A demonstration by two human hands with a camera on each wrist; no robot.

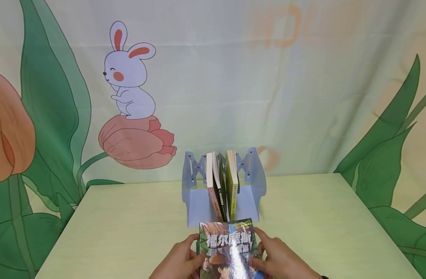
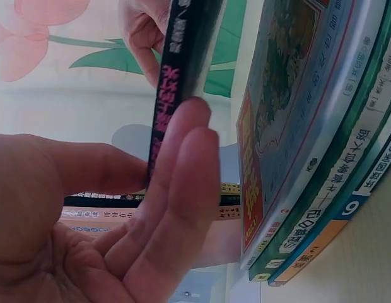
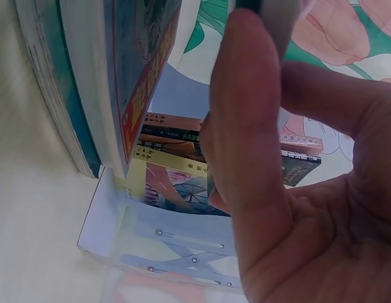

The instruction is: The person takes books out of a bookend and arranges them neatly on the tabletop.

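Left grip (image 1: pixel 180 259) and right grip (image 1: pixel 278 255): pinch on the book's (image 1: pixel 228 250) sides, thumbs in front.

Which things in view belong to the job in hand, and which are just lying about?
Likely the job:
glossy illustrated book, held between left hand and right hand
light-blue slotted rack
upright pink, black and yellow books in it
flat stack of multicoloured books

Apparently just surroundings:
pale green tabletop
rabbit-printed cloth backdrop

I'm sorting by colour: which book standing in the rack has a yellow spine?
The rightmost book in the blue rack, head view; no other there has a yellow spine: the leftmost book shows a pinkish one.
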